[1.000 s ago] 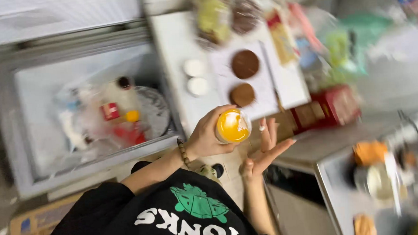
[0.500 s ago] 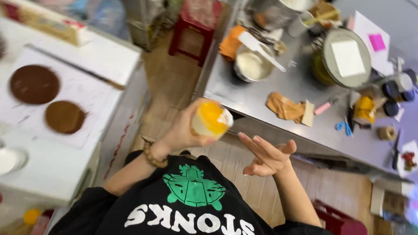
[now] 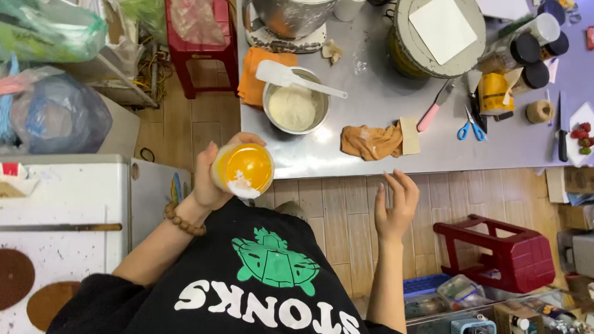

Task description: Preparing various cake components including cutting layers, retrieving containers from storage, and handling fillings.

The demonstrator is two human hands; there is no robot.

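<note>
My left hand [image 3: 209,181], with a bead bracelet on the wrist, is shut on a small clear cup of orange filling [image 3: 244,169] with a white smear at its lower edge. It holds the cup at chest height, just short of the steel table's near edge [image 3: 377,165]. My right hand [image 3: 395,206] hangs open and empty, fingers spread, over the wooden floor below that edge. On the table right behind the cup stands a metal bowl of white cream [image 3: 296,108] with a white spatula [image 3: 286,76] lying across it.
The steel table also carries an orange cloth [image 3: 370,141], pink-handled knife [image 3: 435,109], blue scissors [image 3: 469,127], a round turntable with a white square [image 3: 441,22], jars and strawberries [image 3: 581,134]. Brown cake rounds [image 3: 7,278] lie on a white counter left. Red stools [image 3: 508,252] stand on the floor.
The view has swung away from the white counter and settled on the steel table. The cup stays in my left hand. My right hand has turned upright, fingers toward the table.
</note>
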